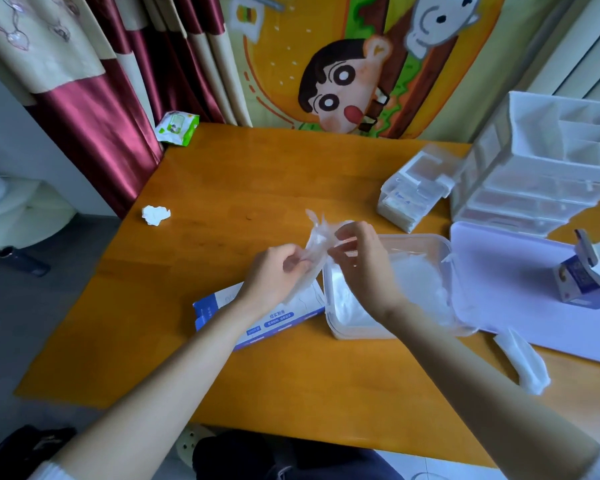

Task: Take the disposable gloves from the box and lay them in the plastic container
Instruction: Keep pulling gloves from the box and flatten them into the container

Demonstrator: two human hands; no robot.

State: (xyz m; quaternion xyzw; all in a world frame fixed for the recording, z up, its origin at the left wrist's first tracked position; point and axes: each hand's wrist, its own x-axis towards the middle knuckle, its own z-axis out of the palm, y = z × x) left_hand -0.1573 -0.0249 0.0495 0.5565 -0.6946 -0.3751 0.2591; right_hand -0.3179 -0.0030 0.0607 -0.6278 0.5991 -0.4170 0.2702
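Both hands are up over the middle of the desk (257, 174), working one clear disposable glove (316, 239) between them. The left hand (278, 271) has its fingers curled, pinching the glove's lower part; from this hand the glove runs up toward 1 o'clock. The right hand (364, 268) has fingertips bent in, pinching the glove's upper part, so the glove sits at about 10 o'clock of this hand. The glove is off the desk, crumpled, its loose end sticking up toward 12 o'clock.

The glove box (257, 322), white and blue, lies flat right under the left hand, at 6 o'clock of the glove. The plastic container (442, 252) is just beside the box at its 3 o'clock, open, under the right hand and wrist, with a pile of clear gloves (418, 280) already in it. The held glove hangs over where box and container meet; I can't tell if its bottom edge touches the box.

Container lid (520, 282) at 3 o'clock of the container, small blue carton (582, 280) on it. White wad (523, 362) at 5 o'clock of the container. Crumpled tissue (156, 215) at the desk's 9 o'clock edge, wipes pack (177, 128) at the 11 o'clock corner, clear drawer unit (548, 174) at 2 o'clock with a stack of small clear boxes (413, 192) beside it
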